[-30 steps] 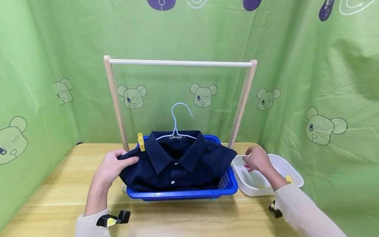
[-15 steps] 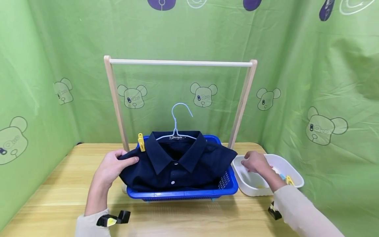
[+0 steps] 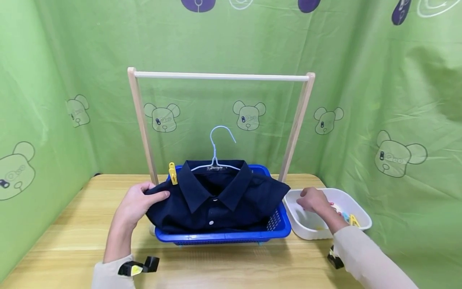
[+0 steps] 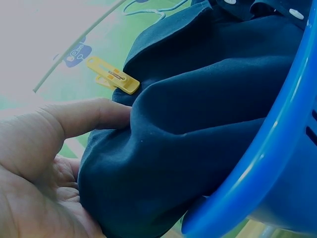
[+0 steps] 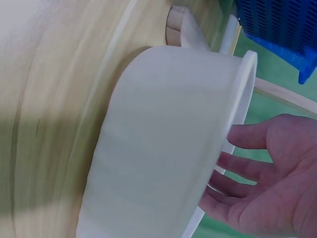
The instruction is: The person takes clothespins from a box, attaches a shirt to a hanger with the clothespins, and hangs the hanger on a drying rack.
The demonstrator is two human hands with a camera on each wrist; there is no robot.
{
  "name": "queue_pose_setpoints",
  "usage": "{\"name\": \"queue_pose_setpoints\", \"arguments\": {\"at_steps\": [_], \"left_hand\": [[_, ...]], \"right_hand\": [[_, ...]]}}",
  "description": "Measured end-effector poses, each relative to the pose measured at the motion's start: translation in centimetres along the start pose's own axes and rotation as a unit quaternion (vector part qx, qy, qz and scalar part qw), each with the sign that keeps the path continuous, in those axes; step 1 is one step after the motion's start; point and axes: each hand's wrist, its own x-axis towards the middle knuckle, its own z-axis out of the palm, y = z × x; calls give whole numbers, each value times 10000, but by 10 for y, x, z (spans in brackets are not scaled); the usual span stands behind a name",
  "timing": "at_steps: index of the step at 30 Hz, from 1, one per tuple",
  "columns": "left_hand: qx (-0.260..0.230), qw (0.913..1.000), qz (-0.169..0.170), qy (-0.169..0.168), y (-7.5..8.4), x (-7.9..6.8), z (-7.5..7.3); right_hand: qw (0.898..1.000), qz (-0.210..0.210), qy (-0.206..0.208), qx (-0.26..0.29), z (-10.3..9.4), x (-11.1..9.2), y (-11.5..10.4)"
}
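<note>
A dark navy collared shirt lies over the blue basket, with a light-blue wire hanger inside its collar. My left hand pinches the shirt's left shoulder, thumb on top, as the left wrist view also shows. A yellow clothespin grips the shirt between that hand and the collar. My right hand reaches down into a white basin on the right. In the right wrist view its fingertips go behind the basin's rim, so I cannot tell whether they hold anything.
Several small coloured clothespins, one yellow clothespin among them, lie in the basin's right side. A wooden rack with a white rod stands behind the basket. Green curtains enclose the wooden table.
The right hand has dipped a little lower into the basin, and the red clothespin by its fingertips has gone out of sight. The left hand, shirt and hanger stay put.
</note>
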Motion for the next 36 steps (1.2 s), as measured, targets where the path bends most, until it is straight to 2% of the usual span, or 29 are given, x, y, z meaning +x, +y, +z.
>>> {"name": "queue_pose_setpoints", "arguments": {"at_steps": [27,36], "left_hand": [[-59,10000,4,-15,-1,0,0],[-57,10000,-20,-8,0,0,0]], "right_hand": [[9981,-194,-525,-256,9,-2,4],[9978,77,-661,-54,10,-2,3]]}}
